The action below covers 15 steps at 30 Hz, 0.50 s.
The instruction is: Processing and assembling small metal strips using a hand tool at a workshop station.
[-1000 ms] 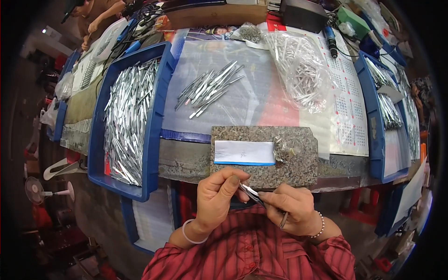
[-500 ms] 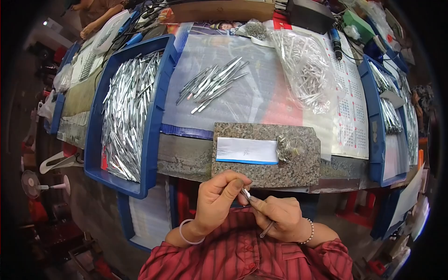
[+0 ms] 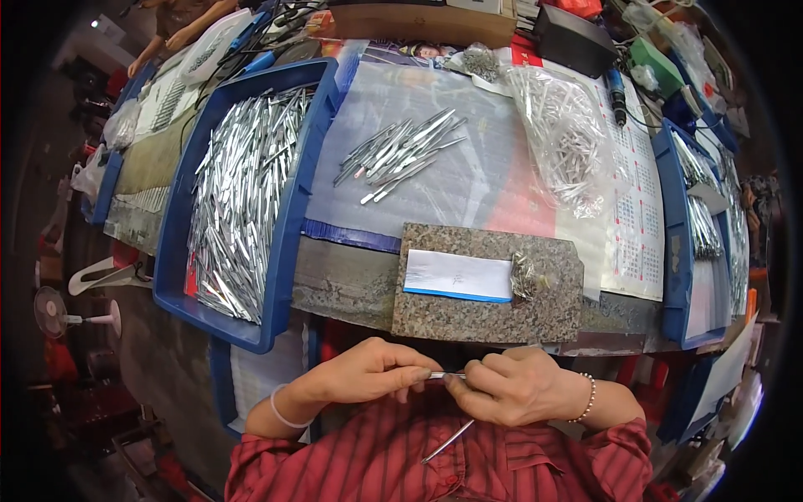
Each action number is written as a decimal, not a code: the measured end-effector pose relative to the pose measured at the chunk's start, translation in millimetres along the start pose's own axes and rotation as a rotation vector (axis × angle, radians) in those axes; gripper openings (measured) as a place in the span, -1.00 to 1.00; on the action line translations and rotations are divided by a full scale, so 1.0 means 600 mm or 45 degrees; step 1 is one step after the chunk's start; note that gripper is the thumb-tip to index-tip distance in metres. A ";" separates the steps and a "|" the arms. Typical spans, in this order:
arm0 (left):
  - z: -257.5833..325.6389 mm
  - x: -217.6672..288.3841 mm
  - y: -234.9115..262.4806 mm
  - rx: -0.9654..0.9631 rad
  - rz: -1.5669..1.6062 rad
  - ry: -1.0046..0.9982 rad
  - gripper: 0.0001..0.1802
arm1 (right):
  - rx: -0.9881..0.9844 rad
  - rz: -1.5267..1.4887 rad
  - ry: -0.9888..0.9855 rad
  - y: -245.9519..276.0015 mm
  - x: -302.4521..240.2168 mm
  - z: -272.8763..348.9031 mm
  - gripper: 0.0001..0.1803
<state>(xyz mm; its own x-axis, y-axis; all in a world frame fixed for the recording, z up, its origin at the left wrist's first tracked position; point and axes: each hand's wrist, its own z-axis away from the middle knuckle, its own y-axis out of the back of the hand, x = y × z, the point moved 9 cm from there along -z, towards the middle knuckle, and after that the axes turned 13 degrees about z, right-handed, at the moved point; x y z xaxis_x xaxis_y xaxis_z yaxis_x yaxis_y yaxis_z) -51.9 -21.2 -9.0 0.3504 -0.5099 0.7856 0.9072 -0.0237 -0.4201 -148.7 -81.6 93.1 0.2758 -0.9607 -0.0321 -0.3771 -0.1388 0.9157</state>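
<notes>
Both grips, left hand (image 3: pixel 368 372) and right hand (image 3: pixel 510 386), pinch one metal strip (image 3: pixel 443 376) (between them).

Tray (image 3: pixel 288 226) of metal pieces (image 3: pixel 238 201) left of stone slab (image 3: pixel 489 314); paper strip (image 3: pixel 457 275) on slab; loose pile (image 3: pixel 400 152) behind.

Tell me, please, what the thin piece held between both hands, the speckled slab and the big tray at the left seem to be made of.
Thin silver piece between left hand and right hand: probably polished metal, because it glints. Grey speckled slab: probably granite-like stone, grainy and matte. Blue rectangular tray: likely plastic, with an even colour and a soft sheen.
</notes>
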 end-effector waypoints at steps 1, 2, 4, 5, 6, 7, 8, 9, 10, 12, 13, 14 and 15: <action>0.002 -0.003 0.004 -0.003 0.000 -0.003 -0.70 | -0.034 -0.023 0.023 -0.006 0.000 -0.004 -0.79; 0.004 -0.004 0.008 0.001 -0.089 -0.011 -0.70 | -0.037 -0.021 0.023 -0.009 0.000 -0.008 -0.79; 0.006 0.006 0.012 0.023 -0.252 -0.069 -0.73 | -0.062 -0.092 0.024 -0.020 0.002 -0.016 -0.78; 0.008 0.011 0.012 0.021 -0.248 -0.071 -0.73 | -0.067 -0.092 0.025 -0.023 0.004 -0.017 -0.78; 0.011 0.022 0.016 0.050 -0.276 -0.104 -0.74 | -0.057 -0.118 0.003 -0.025 0.009 -0.017 -0.77; 0.015 0.031 0.021 0.080 -0.302 -0.134 -0.76 | -0.045 -0.147 -0.019 -0.025 0.014 -0.019 -0.76; 0.017 0.036 0.023 0.078 -0.297 -0.135 -0.76 | 0.019 -0.138 -0.087 -0.018 0.025 -0.022 -0.74; 0.022 0.056 0.032 0.149 -0.382 -0.258 -0.77 | 0.083 -0.128 -0.156 -0.008 0.037 -0.025 -0.72; 0.032 0.074 0.043 0.236 -0.465 -0.381 -0.78 | 0.140 -0.235 -0.254 -0.001 0.057 -0.021 -0.66; 0.042 0.080 0.081 0.459 -0.438 -0.382 -0.81 | 0.243 -0.363 -0.451 0.019 0.096 -0.006 -0.59; 0.040 0.083 0.096 0.522 -0.386 -0.373 -0.81 | 0.270 -0.525 -0.627 0.030 0.113 0.008 -0.59; 0.040 0.085 0.109 0.570 -0.387 -0.392 -0.80 | 0.309 -0.495 -0.605 0.047 0.122 0.001 -0.59; 0.038 0.087 0.115 0.567 -0.381 -0.399 -0.80 | 0.348 -0.466 -0.581 0.061 0.131 -0.007 -0.59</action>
<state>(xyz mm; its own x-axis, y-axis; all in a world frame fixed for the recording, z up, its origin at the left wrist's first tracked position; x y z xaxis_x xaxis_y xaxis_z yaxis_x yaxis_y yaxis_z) 34.5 -29.6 13.1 0.0566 -0.2581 0.9645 0.9630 0.2691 0.0155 -137.1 -160.9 125.6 0.0483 -0.8368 -0.5453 -0.5584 -0.4753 0.6799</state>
